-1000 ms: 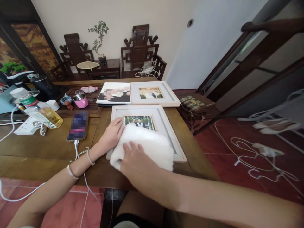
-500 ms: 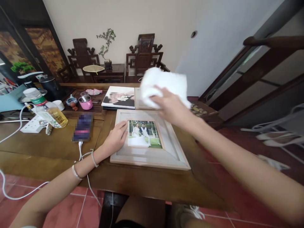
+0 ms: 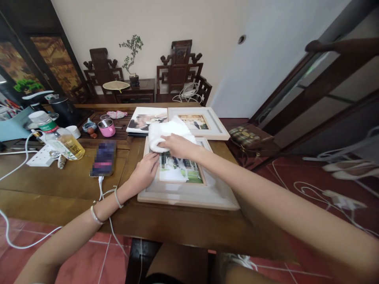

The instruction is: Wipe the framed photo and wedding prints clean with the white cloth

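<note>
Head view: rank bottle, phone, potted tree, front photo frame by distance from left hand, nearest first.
1. Front photo frame: touching the left hand.
2. Phone: to its left.
3. Bottle: farther left.
4. Potted tree: beyond the desk.

White cloth [image 3: 174,130] over pale photo frame [image 3: 189,190]

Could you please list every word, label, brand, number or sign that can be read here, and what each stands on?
None can be read with certainty.
Bottle, green band: pale marks, too blurred to read.
Phone: screen pixelated, unreadable.
Checked bag, gold plaque: any marking is too small to read.
White cloth and front picture frame: no lettering visible.
</note>
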Demonstrator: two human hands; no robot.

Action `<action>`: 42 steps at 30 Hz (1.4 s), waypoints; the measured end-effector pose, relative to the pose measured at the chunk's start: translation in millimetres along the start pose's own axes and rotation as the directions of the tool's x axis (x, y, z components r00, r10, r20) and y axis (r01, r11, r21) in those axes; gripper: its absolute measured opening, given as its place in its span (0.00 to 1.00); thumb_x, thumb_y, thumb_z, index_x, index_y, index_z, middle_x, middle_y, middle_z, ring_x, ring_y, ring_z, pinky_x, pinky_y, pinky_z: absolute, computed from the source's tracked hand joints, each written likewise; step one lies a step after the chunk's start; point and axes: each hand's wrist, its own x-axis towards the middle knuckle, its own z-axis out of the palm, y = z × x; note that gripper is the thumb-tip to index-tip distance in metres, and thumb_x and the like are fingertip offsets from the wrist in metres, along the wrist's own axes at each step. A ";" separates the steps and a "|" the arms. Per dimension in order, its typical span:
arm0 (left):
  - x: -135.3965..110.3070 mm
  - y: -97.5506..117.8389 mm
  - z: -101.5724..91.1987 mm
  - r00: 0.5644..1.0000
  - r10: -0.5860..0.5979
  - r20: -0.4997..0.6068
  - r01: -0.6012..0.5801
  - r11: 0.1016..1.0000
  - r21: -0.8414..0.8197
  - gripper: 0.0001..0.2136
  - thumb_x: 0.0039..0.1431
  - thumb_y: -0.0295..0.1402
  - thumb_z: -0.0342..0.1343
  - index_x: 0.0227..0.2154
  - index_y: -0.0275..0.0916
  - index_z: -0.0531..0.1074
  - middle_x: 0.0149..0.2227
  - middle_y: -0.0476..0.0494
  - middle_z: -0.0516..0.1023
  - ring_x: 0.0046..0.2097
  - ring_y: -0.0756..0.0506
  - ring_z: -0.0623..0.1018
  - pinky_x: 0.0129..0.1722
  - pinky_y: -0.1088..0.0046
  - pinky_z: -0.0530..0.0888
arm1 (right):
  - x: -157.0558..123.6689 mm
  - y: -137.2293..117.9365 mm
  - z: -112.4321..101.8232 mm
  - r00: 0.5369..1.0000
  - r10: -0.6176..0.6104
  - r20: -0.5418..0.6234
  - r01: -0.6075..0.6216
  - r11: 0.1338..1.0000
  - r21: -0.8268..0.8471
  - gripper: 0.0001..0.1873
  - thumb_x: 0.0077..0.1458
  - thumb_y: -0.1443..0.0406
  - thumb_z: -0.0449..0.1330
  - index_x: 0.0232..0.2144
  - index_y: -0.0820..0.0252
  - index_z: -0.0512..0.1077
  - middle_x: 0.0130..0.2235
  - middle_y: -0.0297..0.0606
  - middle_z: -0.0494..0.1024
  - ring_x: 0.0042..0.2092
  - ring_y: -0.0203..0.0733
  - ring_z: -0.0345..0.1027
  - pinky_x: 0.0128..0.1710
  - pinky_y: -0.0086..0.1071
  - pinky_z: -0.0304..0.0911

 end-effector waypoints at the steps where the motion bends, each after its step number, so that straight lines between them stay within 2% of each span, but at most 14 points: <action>1: -0.2 -0.2 0.3 1.000 -0.005 0.007 0.005 1.000 0.001 0.16 0.64 0.28 0.43 0.52 0.33 0.69 0.57 0.34 0.69 0.61 0.40 0.66 0.59 0.58 0.66 | -5.5 3.8 -0.5 1.000 0.023 0.013 -0.023 1.000 0.002 0.26 0.48 0.79 0.50 0.48 0.64 0.73 0.49 0.52 0.74 0.46 0.49 0.69 0.43 0.36 0.58; 4: -0.7 0.1 0.6 0.999 -0.025 0.024 0.025 1.000 0.006 0.18 0.64 0.28 0.43 0.54 0.32 0.66 0.59 0.34 0.67 0.62 0.39 0.64 0.60 0.56 0.65 | -26.6 21.3 -2.5 0.992 0.109 0.064 -0.110 0.994 0.005 0.30 0.45 0.81 0.50 0.49 0.63 0.73 0.47 0.48 0.77 0.46 0.48 0.70 0.41 0.33 0.59; 8: -0.8 2.3 -0.5 0.999 -0.029 0.023 0.029 0.999 0.021 0.18 0.65 0.28 0.43 0.54 0.30 0.67 0.59 0.33 0.67 0.62 0.40 0.64 0.62 0.59 0.63 | -62.7 49.5 -7.1 0.960 0.240 0.141 -0.242 0.970 -0.007 0.31 0.43 0.81 0.48 0.48 0.63 0.74 0.44 0.46 0.79 0.44 0.47 0.72 0.40 0.32 0.61; 11: -0.6 2.7 -1.3 1.000 -0.022 0.021 0.022 1.000 0.021 0.18 0.64 0.28 0.43 0.54 0.30 0.67 0.59 0.34 0.67 0.62 0.40 0.64 0.62 0.59 0.63 | -87.6 55.9 -8.4 0.940 0.298 0.167 -0.299 0.954 -0.019 0.32 0.42 0.81 0.47 0.49 0.63 0.74 0.44 0.46 0.79 0.44 0.48 0.72 0.41 0.33 0.62; 14: -0.4 0.1 -0.9 0.999 -0.034 0.018 0.033 0.999 0.008 0.19 0.61 0.23 0.42 0.53 0.31 0.69 0.58 0.35 0.68 0.62 0.40 0.65 0.62 0.58 0.63 | -106.6 41.0 -6.4 0.941 0.283 0.185 -0.285 0.958 -0.014 0.34 0.40 0.82 0.46 0.47 0.61 0.74 0.45 0.43 0.79 0.49 0.48 0.70 0.45 0.34 0.61; 17: -0.5 -4.5 0.8 0.999 -0.027 0.030 0.027 1.000 0.005 0.25 0.52 0.15 0.41 0.52 0.31 0.70 0.58 0.36 0.69 0.61 0.41 0.66 0.62 0.59 0.63 | -125.6 10.7 -7.3 0.949 0.240 0.205 -0.248 0.969 0.013 0.34 0.38 0.83 0.45 0.44 0.61 0.75 0.46 0.44 0.78 0.56 0.49 0.65 0.48 0.36 0.60; 19: -1.0 -7.4 2.5 0.999 -0.014 0.032 0.014 1.000 0.004 0.28 0.49 0.14 0.41 0.53 0.31 0.69 0.59 0.36 0.68 0.62 0.41 0.65 0.62 0.58 0.63 | -140.4 -12.3 -12.0 0.946 0.218 0.240 -0.237 0.970 0.053 0.32 0.38 0.83 0.45 0.43 0.61 0.75 0.48 0.45 0.77 0.59 0.50 0.61 0.49 0.37 0.60; 24: -3.0 -8.1 4.2 1.000 -0.004 0.017 0.004 1.000 -0.003 0.27 0.52 0.15 0.40 0.54 0.33 0.68 0.60 0.37 0.66 0.63 0.42 0.64 0.62 0.56 0.63 | -171.2 -53.9 -26.1 0.925 0.204 0.321 -0.260 0.955 0.143 0.31 0.41 0.82 0.47 0.44 0.58 0.75 0.54 0.46 0.73 0.51 0.50 0.69 0.47 0.36 0.63; 28: -3.6 0.0 -1.8 0.999 0.016 0.043 -0.017 1.000 0.016 0.19 0.63 0.28 0.44 0.57 0.35 0.64 0.61 0.36 0.64 0.63 0.40 0.63 0.61 0.55 0.63 | -167.1 -48.8 -19.3 0.924 0.276 0.265 -0.321 0.936 0.143 0.33 0.42 0.81 0.46 0.46 0.55 0.74 0.52 0.43 0.75 0.46 0.48 0.73 0.43 0.33 0.65; 30: -3.5 3.9 -5.3 0.997 0.015 0.076 -0.018 0.999 0.038 0.21 0.63 0.34 0.47 0.58 0.34 0.62 0.62 0.34 0.62 0.63 0.38 0.62 0.62 0.55 0.62 | -154.6 -33.0 -9.8 0.915 0.351 0.199 -0.370 0.927 0.067 0.35 0.42 0.81 0.46 0.50 0.56 0.72 0.54 0.45 0.73 0.46 0.49 0.73 0.43 0.36 0.65; 33: -3.5 6.2 -7.3 0.995 -0.005 0.097 0.001 0.999 0.049 0.21 0.65 0.35 0.45 0.59 0.33 0.61 0.63 0.34 0.61 0.64 0.39 0.61 0.62 0.55 0.61 | -130.8 -3.2 5.4 0.906 0.420 0.049 -0.414 0.905 -0.102 0.34 0.42 0.81 0.47 0.52 0.61 0.70 0.60 0.52 0.65 0.50 0.55 0.70 0.46 0.44 0.65; 36: -3.5 4.5 -5.2 0.996 -0.018 0.091 0.015 0.999 0.038 0.21 0.66 0.34 0.42 0.59 0.34 0.61 0.63 0.35 0.61 0.64 0.40 0.61 0.62 0.56 0.61 | -113.1 19.1 17.0 0.936 0.347 -0.059 -0.351 0.913 -0.209 0.31 0.43 0.81 0.48 0.50 0.64 0.72 0.60 0.53 0.65 0.60 0.58 0.59 0.52 0.50 0.61; 38: -3.6 2.8 -2.8 0.996 -0.029 0.082 0.026 0.999 0.034 0.21 0.66 0.34 0.42 0.59 0.34 0.61 0.63 0.35 0.61 0.64 0.40 0.61 0.62 0.56 0.61 | -110.0 23.2 21.5 0.953 0.297 -0.055 -0.302 0.922 -0.244 0.31 0.43 0.82 0.48 0.49 0.66 0.72 0.59 0.54 0.66 0.62 0.59 0.54 0.55 0.53 0.58; 42: -3.4 1.0 1.0 0.998 -0.035 0.061 0.033 0.999 0.035 0.20 0.66 0.33 0.40 0.58 0.34 0.62 0.62 0.36 0.62 0.64 0.41 0.61 0.62 0.56 0.61 | -126.3 1.1 19.3 0.969 0.247 0.027 -0.237 0.950 -0.203 0.31 0.41 0.83 0.48 0.47 0.70 0.73 0.60 0.58 0.64 0.62 0.63 0.52 0.56 0.56 0.55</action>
